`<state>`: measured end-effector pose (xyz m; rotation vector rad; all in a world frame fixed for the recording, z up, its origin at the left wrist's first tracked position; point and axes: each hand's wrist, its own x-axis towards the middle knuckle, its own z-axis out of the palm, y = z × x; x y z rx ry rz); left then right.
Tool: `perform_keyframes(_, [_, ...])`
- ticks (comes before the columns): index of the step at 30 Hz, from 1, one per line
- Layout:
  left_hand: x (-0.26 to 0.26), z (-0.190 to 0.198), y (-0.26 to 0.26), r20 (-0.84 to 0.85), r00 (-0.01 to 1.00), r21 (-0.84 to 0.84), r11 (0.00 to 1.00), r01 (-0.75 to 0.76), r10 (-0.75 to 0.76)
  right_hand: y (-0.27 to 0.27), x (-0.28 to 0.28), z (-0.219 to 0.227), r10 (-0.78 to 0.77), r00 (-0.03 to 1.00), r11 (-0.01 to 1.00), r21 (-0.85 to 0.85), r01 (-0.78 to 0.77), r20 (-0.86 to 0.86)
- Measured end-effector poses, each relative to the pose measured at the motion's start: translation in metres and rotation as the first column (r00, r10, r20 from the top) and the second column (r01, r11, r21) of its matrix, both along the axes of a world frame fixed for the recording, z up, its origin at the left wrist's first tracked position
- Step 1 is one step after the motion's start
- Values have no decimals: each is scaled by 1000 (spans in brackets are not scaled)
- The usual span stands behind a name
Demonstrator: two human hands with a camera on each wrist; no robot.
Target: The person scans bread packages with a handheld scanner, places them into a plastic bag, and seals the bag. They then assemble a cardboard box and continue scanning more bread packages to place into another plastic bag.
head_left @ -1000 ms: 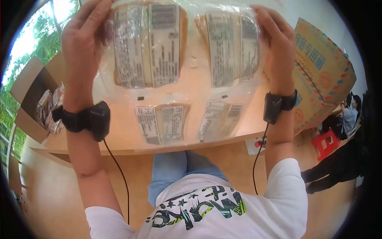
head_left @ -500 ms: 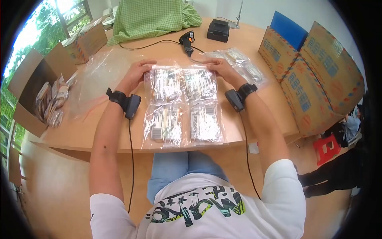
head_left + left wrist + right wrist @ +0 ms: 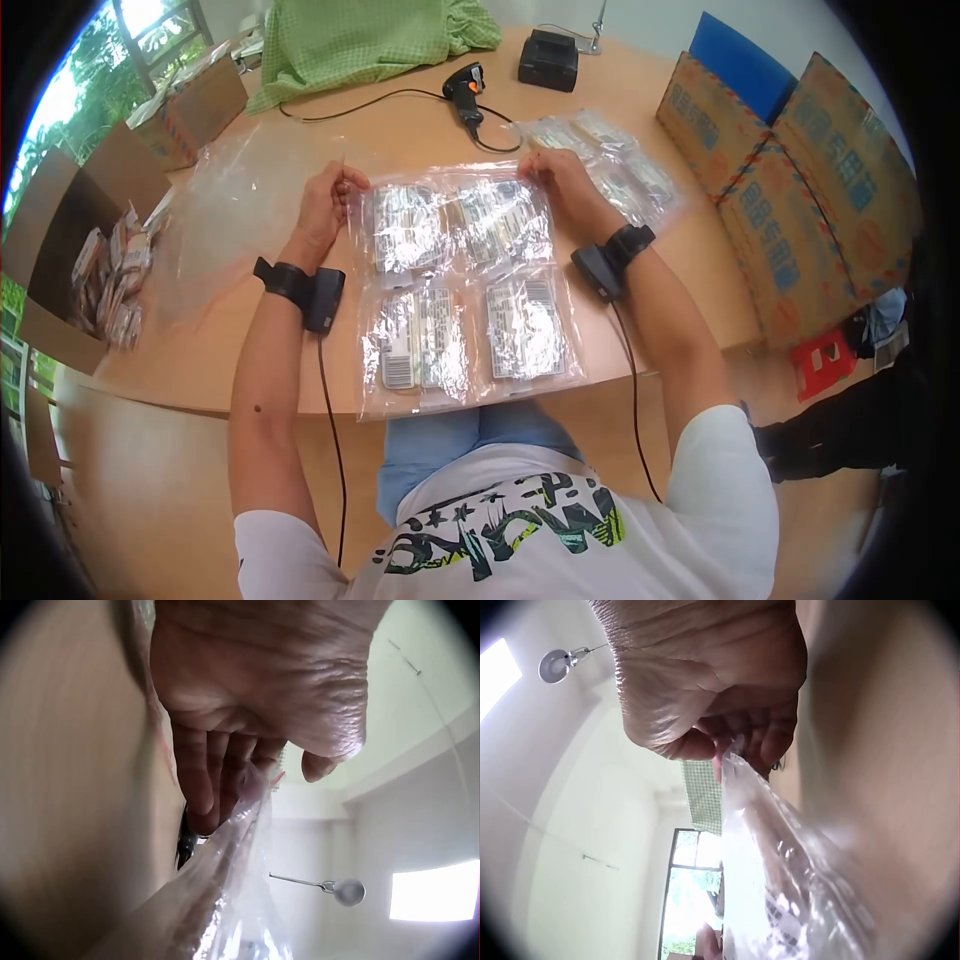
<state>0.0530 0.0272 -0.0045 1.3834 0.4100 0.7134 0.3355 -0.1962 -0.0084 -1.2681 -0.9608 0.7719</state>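
Note:
A clear plastic bag (image 3: 468,277) lies at the table's near edge, its lower border hanging slightly past it. Inside are several flat packs with white printed labels and barcodes, in two rows. My right hand (image 3: 565,183) pinches the bag's far right corner between thumb and curled fingers, as the right wrist view also shows. At the far left corner is my left hand (image 3: 325,205). In the left wrist view its thumb stands apart from the loosely bent fingers (image 3: 196,769), and the bag's corner (image 3: 251,799) touches them.
Another bag of packs (image 3: 625,170) lies beyond my right hand, and an empty-looking clear bag (image 3: 235,215) lies to the left. An open carton (image 3: 50,230) holds small packets. Cartons (image 3: 790,200) stand at right. Farther back are a barcode scanner (image 3: 463,95), a black device (image 3: 548,60) and green checked cloth (image 3: 350,45).
The bag of packs came down from close before the head camera onto the table, then shifted toward my body. My left hand has loosened at its corner; my right hand keeps its hold.

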Motion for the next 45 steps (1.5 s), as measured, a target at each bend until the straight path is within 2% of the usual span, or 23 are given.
perform_keyframes(2, [2,-8,4,-40,997,197,979,-55,64,2,-2,0,-28,998,1000,-9,28,54])
perform_keyframes(6, [1,-5,-7,-57,998,226,974,-16,29,0,-24,12,-158,958,981,-76,181,237])
perform_keyframes(7, [0,-6,-8,-56,998,252,967,-21,36,5,-20,7,-192,960,979,-34,203,205])
perform_keyframes(10, [-5,8,-16,-111,989,318,946,-60,100,6,-18,9,-333,823,939,80,335,461])
perform_keyframes(11, [-6,14,-21,-138,983,338,939,-70,123,12,-1,-2,-285,850,957,91,274,443])
perform_keyframes(14, [-13,29,-24,-177,984,307,951,35,21,-5,-4,24,-33,960,999,-32,44,277])
perform_keyframes(17, [-17,34,-17,-239,969,321,937,139,-62,-13,-1,34,118,944,989,-126,-83,308])
perform_keyframes(20, [-19,37,-14,-266,960,292,941,170,-90,-14,2,35,149,940,984,-145,-109,306])
perform_keyframes(23, [-15,27,-11,-352,935,255,956,148,-51,-6,4,16,150,894,981,-173,-83,423])
perform_keyframes(26, [-11,0,3,-461,887,309,930,201,-39,3,-1,-8,81,694,991,-132,21,716])
perform_keyframes(29, [-8,8,-12,-466,885,309,938,158,4,-7,-11,-1,54,588,985,-140,101,807])
perform_keyframes(31, [-8,10,-15,-480,876,364,918,158,39,-28,-10,3,-87,453,985,8,172,887])
perform_keyframes(32, [-8,9,-14,-481,875,419,891,174,56,-41,-7,6,-154,379,977,84,195,912])
perform_keyframes(34, [-10,3,-10,-475,875,517,834,192,93,-87,7,39,-96,376,964,-8,265,922])
perform_keyframes(36, [-10,3,-11,-469,852,682,708,182,234,-127,40,49,-8,200,910,-76,407,980])
perform_keyframes(37, [-9,6,-12,-457,837,754,631,185,301,-148,51,53,33,216,884,-130,450,976])
perform_keyframes(38, [-6,11,-14,-358,871,848,508,151,337,-167,59,54,70,233,851,-180,493,970])
perform_keyframes(40, [6,29,-28,-141,922,972,229,60,359,-198,71,46,78,90,888,-110,447,993])
perform_keyframes(43, [32,67,-69,-157,955,979,166,117,254,-204,82,28,97,-82,931,-61,359,992])
perform_keyframes(45, [56,79,-100,-154,972,988,48,148,179,-198,79,29,116,-179,950,-56,308,977])
